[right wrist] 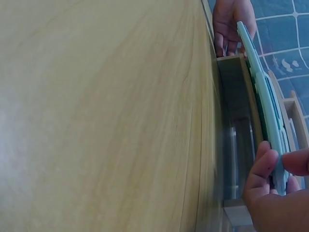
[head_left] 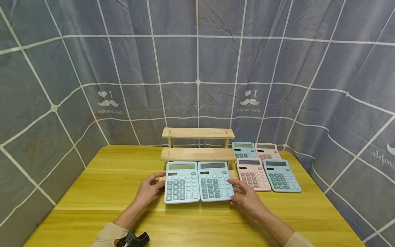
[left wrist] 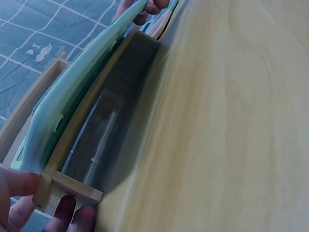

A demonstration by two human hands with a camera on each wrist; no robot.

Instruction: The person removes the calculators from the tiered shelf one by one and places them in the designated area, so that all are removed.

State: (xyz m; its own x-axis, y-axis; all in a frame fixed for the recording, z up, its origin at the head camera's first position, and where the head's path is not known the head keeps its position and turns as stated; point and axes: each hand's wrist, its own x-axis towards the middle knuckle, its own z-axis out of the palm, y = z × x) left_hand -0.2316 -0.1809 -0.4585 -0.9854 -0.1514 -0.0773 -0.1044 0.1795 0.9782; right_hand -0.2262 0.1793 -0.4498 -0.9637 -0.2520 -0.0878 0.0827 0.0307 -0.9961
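Note:
Two light blue calculators lean side by side on the lowest step of a tiered wooden stand (head_left: 197, 154). My left hand (head_left: 147, 192) holds the left end of that step, beside the left calculator (head_left: 182, 183); in the left wrist view its fingers (left wrist: 58, 216) curl about the wooden end. With my right hand (head_left: 249, 200) I pinch the right edge of the right calculator (head_left: 215, 183). The right wrist view has the thumb (right wrist: 295, 162) on the key side and fingers behind this calculator (right wrist: 270, 123).
Right of the stand lie a pink calculator (head_left: 253, 176), a blue one (head_left: 282, 176), and behind them another blue (head_left: 243, 150) and pink one (head_left: 266, 151). A grey checked curtain (head_left: 179, 61) surrounds the wooden table (head_left: 123, 164).

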